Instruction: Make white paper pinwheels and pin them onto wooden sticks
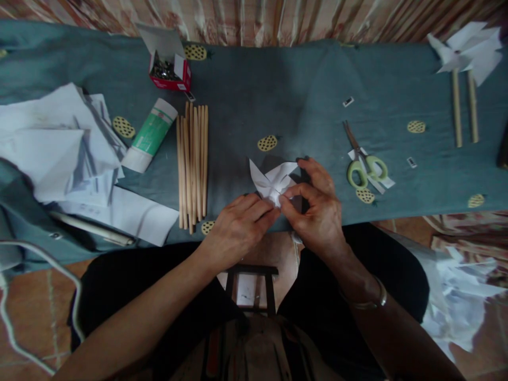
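Two hands (238, 227) pinching pinwheel (273, 182), table edge (397, 212)

My fingertips (264, 209) cover the middle of the folded paper pinwheel (262, 182), so whatever my left hand (238, 225) and right hand (317, 211) pinch there is out of sight. The red box (180, 79) holds a dark, glinting heap too small to make out. I cannot read the print on the green tube (153, 132) or the small tag (348, 101). The paper pile (43, 143) runs off the left edge, a dark object (503, 151) is cut by the right edge, and the white cable (39, 259) leaves at lower left.
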The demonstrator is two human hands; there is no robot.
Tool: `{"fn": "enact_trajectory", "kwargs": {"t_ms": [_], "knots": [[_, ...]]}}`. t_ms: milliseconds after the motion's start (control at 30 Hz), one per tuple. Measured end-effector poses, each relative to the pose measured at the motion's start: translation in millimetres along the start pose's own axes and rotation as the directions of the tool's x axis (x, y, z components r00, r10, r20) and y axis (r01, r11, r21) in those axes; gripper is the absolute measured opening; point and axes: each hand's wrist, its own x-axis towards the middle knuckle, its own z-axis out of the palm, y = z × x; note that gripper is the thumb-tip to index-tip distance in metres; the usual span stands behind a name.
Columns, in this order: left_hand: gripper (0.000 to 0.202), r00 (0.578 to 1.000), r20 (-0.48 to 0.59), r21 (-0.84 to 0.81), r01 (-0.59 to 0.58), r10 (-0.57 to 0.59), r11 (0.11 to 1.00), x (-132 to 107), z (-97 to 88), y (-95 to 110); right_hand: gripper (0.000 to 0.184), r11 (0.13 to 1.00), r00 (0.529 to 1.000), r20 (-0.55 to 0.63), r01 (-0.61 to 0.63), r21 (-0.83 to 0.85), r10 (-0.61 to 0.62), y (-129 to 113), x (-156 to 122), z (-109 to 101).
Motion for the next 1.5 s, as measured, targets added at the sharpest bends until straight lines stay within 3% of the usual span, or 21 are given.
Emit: {"fn": "enact_trajectory", "kwargs": {"t_ms": [200, 400, 800, 1400, 1500], "knots": [[0.020, 1.000, 0.014, -0.008, 0.009, -0.009, 1.000, 0.6, -0.1, 0.1, 0.008, 0.999, 0.999, 0.037, 0.014, -0.037, -0.013, 4.0, -1.8, 0.6], [0.019, 1.000, -0.005, -0.003, 0.007, -0.007, 1.000, 1.2, -0.2, 0.7, 0.004, 0.998, 0.998, -0.051, 0.045, -0.051, -0.048, -0.4, -2.5, 2.3], [0.019, 1.000, -0.022, -0.019, 0.007, -0.008, 1.000, -0.4, 2.1, 0.4, 0.011, 0.992, 0.996, -0.049, 0.068, -0.107, -0.074, -2.0, -3.3, 0.9], [0.014, 0.998, -0.045, 0.000, 0.039, -0.039, 0.999, 1.0, 10.2, 1.1, 0.011, 0.999, 1.000, -0.004, 0.018, 0.030, -0.018, 2.3, -3.8, -2.3], [0.014, 0.998, -0.049, 0.001, 0.037, -0.037, 0.999, 1.1, 10.5, 1.2, 0.011, 0.999, 0.999, -0.019, 0.045, -0.008, -0.045, 1.4, -3.8, -2.4]]}}
